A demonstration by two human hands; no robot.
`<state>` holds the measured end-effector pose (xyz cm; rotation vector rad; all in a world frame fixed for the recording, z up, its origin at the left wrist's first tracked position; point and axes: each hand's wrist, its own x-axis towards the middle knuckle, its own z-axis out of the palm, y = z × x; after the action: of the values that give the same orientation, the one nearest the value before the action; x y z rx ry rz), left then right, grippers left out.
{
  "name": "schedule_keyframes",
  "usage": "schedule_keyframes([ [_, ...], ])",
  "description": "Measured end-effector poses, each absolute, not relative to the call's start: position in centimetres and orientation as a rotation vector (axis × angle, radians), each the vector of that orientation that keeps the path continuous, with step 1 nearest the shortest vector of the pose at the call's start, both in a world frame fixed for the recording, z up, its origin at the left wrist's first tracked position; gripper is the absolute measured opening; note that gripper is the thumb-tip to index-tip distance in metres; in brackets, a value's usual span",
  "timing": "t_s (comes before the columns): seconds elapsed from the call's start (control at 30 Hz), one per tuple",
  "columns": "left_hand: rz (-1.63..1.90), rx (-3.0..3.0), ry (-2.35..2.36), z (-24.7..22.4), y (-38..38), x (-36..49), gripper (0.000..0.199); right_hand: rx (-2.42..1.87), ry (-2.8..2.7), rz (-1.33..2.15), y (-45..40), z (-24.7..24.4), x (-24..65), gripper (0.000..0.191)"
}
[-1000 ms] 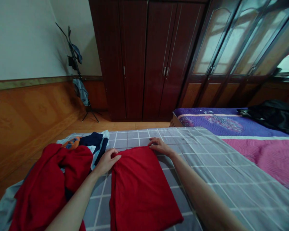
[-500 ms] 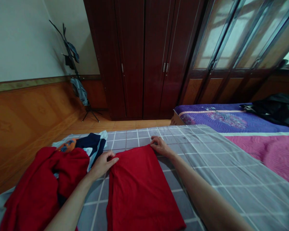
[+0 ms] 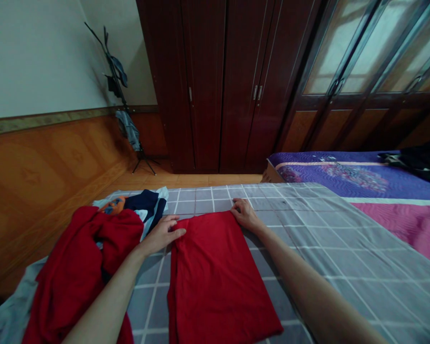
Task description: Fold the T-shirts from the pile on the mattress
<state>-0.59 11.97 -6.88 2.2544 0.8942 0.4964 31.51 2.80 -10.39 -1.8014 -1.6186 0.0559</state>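
A folded red garment (image 3: 215, 277) lies flat on the grey checked bed sheet (image 3: 308, 239), a few creases running across it. At its far left corner is my left hand (image 3: 161, 236), the thumb on top of the cloth and the fingers curled by the edge. My right hand (image 3: 246, 215) pinches the far right corner, its fingers bent inward. Left of the folded piece, partly behind my left forearm, is a rumpled heap with another red garment (image 3: 75, 258), a dark blue piece (image 3: 143, 200) and some orange cloth (image 3: 115, 205).
Beyond the bed stands a dark red wardrobe (image 3: 204, 86). A coat rack (image 3: 120, 91) holding caps and cloth is in the left corner. Another bed with a purple and pink cover (image 3: 318, 167) adjoins on the right, a black item (image 3: 423, 162) lying on it.
The view has swung slightly left, so everything sits further right. Both hands remain at the garment's far corners, and the left thumb and fingers look a little more spread.
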Motion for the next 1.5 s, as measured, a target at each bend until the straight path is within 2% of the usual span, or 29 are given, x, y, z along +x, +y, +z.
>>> schedule_keyframes([
  [0.1,0.424,2.265,0.879,-6.4,12.1,-1.2,0.032,-1.799,-1.626,0.043,2.8,-10.4,31.5,0.01],
  [0.23,0.562,2.408,1.074,-5.3,11.9,-1.4,0.018,-1.798,-1.645,0.047,2.7,-10.1,31.4,0.011],
  [0.33,0.595,2.495,1.132,-3.4,10.9,-1.2,0.015,-1.787,-1.674,0.07,2.4,-9.5,31.2,0.011],
  [0.53,-0.118,2.451,0.834,-0.1,7.1,-0.5,0.023,-1.747,-1.723,0.138,2.0,-9.0,30.7,0.011],
  [0.67,-0.281,2.523,0.66,-0.3,5.8,0.4,0.015,-1.752,-1.7,0.139,2.3,-9.2,30.6,0.009],
  [0.9,-0.295,2.538,0.65,-0.7,5.8,0.4,0.018,-1.713,-1.752,0.146,2.3,-8.9,29.9,0.006],
  [1.17,-0.271,2.527,0.733,-0.2,5.4,-0.3,0.018,-1.797,-1.637,0.03,2.6,-8.8,29.7,0.014],
  [1.23,-0.175,2.574,0.845,0.0,4.9,0.0,0.019,-1.791,-1.658,0.009,2.4,-8.5,29.3,0.012],
  [1.33,0.059,2.648,0.776,0.0,4.1,0.8,0.007,-1.764,-1.713,-0.021,1.9,-8.0,28.4,0.018],
  [1.43,0.037,2.677,0.701,-0.3,3.9,1.3,0.01,-1.743,-1.797,-0.013,1.4,-7.7,27.6,0.025],
  [1.5,0.008,2.723,0.867,-0.6,4.2,1.3,0.01,-1.759,-1.82,-0.007,1.2,-7.7,27.3,0.022],
])
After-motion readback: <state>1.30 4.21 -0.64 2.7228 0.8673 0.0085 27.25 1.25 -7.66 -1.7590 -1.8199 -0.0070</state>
